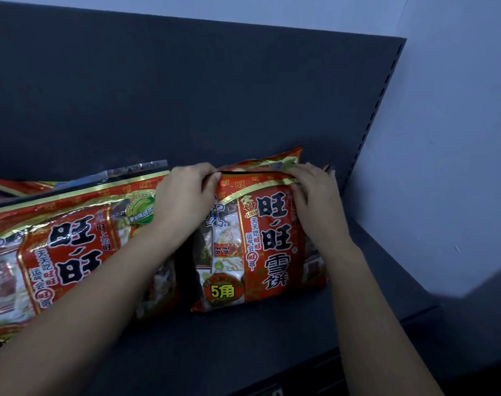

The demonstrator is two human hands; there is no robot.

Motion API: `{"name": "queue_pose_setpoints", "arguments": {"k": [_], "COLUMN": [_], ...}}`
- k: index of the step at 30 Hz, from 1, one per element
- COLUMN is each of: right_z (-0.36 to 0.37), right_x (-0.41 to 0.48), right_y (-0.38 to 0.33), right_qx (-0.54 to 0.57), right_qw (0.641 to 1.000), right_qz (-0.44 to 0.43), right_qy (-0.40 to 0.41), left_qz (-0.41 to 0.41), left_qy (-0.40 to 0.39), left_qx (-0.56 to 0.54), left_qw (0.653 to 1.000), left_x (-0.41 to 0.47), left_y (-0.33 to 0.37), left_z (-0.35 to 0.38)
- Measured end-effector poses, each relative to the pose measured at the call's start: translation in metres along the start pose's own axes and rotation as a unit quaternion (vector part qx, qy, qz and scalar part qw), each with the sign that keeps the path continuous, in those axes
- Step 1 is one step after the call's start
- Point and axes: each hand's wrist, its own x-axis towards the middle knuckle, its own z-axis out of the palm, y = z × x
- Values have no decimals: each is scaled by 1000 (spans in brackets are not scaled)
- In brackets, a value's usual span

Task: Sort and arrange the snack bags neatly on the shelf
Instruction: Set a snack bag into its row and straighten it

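The left hand (pixel 186 192) and right hand (pixel 315 195) are each holding in their grip the top edge of a red glossy plastic snack bag (pixel 260 247). It is sitting on the dark grey shelf (pixel 272 344).

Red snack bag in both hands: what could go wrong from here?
The left hand and right hand grip only the top seam of the red foil snack bag with the 5 badge; let go, it may flop forward on the dark shelf. The left forearm crosses the larger red foil bag on the left; pulling back might drag it askew.
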Motion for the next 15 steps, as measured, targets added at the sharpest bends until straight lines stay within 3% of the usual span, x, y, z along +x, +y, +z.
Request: {"name": "queue_pose_setpoints", "arguments": {"k": [6, 11, 15], "right_z": [4, -2, 4], "right_x": [-3, 2, 21], "right_y": [-5, 5, 14], "right_qx": [-73, -67, 37], "right_qw": [995, 993, 993], "right_qz": [8, 77, 76], "right_qy": [68, 63, 78], "left_qz": [95, 46, 49], "left_qy": [-30, -41, -15], "left_qx": [82, 30, 8], "left_qw": [992, 998, 999], "left_x": [1, 12, 11], "left_y": [15, 9, 7], "left_z": [-5, -4, -6]}}
